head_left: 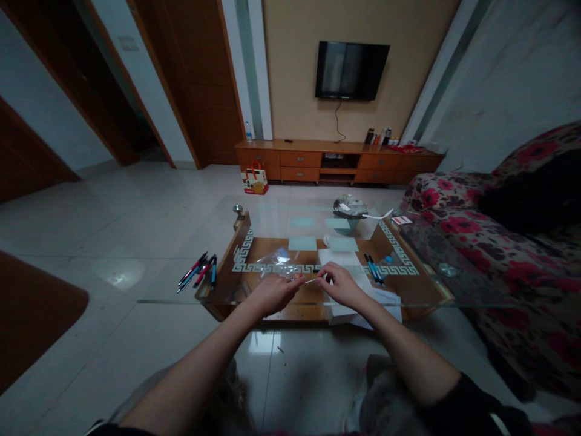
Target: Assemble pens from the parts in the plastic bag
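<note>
My left hand (279, 293) is closed over the near part of the glass table, with a small red piece (297, 276) showing at its fingertips. A thin, pale stick-like piece (310, 281), perhaps a pen refill, spans the gap between both hands. The fingertips of my right hand (338, 283) pinch its other end. Just beyond my left hand lies a clear plastic bag (272, 260). Several red, blue and black pens (197, 272) rest in a loose bunch at the left, and a few blue pens (374, 270) lie right of my right hand.
The glass tabletop (318, 301) has a see-through front edge. A bowl-like container with a crumpled bag (349, 209) stands at the far right, near a small card (402, 220). Beyond are a gift bag (255, 180) and a TV cabinet (299, 158). A flowered sofa (494, 236) flanks the right.
</note>
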`<state>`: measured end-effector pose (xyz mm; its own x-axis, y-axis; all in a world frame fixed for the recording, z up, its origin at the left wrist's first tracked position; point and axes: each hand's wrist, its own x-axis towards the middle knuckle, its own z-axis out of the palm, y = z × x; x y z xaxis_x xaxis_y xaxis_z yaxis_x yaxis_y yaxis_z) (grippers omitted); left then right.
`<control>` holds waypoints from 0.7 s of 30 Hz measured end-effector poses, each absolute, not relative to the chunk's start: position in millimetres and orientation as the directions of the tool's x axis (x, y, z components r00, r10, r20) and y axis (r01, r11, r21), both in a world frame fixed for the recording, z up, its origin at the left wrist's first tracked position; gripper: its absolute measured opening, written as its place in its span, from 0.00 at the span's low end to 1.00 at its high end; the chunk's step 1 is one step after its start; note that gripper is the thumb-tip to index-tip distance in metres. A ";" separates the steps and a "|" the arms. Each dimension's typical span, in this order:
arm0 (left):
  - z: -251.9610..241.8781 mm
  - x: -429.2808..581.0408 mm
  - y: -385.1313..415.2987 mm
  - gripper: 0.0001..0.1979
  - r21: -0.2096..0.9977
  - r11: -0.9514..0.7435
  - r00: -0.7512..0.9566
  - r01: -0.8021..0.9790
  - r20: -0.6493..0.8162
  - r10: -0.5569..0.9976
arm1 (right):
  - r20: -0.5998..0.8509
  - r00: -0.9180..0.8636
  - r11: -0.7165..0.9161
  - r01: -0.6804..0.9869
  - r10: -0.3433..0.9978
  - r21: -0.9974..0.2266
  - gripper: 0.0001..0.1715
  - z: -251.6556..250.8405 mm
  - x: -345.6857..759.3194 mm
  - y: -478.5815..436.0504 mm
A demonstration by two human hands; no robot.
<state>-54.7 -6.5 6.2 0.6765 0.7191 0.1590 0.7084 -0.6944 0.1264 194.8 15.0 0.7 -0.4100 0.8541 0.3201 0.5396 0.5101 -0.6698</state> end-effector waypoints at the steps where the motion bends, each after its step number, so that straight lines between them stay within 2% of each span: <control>1: 7.0 -54.5 -6.7 0.22 0.121 -0.693 0.677 0.711 0.151 0.720 | 0.320 -0.410 0.510 0.540 0.854 -0.670 0.03 1.0 194.7 14.8; 11: 10.2 -53.0 -8.1 0.21 0.116 -0.662 0.656 0.740 0.089 0.749 | 0.306 -0.418 0.506 0.547 0.856 -0.667 0.04 4.6 193.4 13.9; 21: 5.6 -54.7 -7.2 0.22 0.111 -0.679 0.668 0.725 0.126 0.734 | 0.303 -0.416 0.503 0.554 0.858 -0.663 0.04 2.0 193.8 14.8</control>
<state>-54.7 -7.2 5.6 0.6677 0.7336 0.1265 0.7254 -0.6793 0.1110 193.8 14.8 2.0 -0.4159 0.8576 0.3027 0.5541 0.5029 -0.6634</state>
